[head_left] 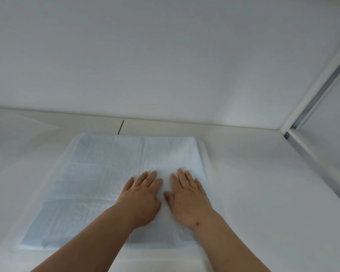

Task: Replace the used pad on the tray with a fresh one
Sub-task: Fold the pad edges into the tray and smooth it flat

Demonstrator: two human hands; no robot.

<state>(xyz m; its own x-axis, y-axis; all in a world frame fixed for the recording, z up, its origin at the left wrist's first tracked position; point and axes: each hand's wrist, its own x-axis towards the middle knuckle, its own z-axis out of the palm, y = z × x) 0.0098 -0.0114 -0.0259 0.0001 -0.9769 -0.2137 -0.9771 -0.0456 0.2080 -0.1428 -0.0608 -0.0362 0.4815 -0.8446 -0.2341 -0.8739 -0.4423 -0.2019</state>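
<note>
Both hands, left (140,195) and right (186,195), flat, fingers straight on pad (90,185). I smooth outward, keeping edges inside tray (203,152).

1. The two forearms are cut off by the bottom edge of the picture, so elbows and sleeves do not show.
2. The left hand (140,199) and the right hand (186,197) cover the part of the pad (98,173) under them.
3. The near edge of the pad is partly hidden behind the forearms.
4. The tray (203,152) shows only as a pale rim at the right of the pad; the rest lies under the pad, and its outline is hard to tell from the white floor.
5. The window frame (322,91) is cut off by the right edge.
</note>
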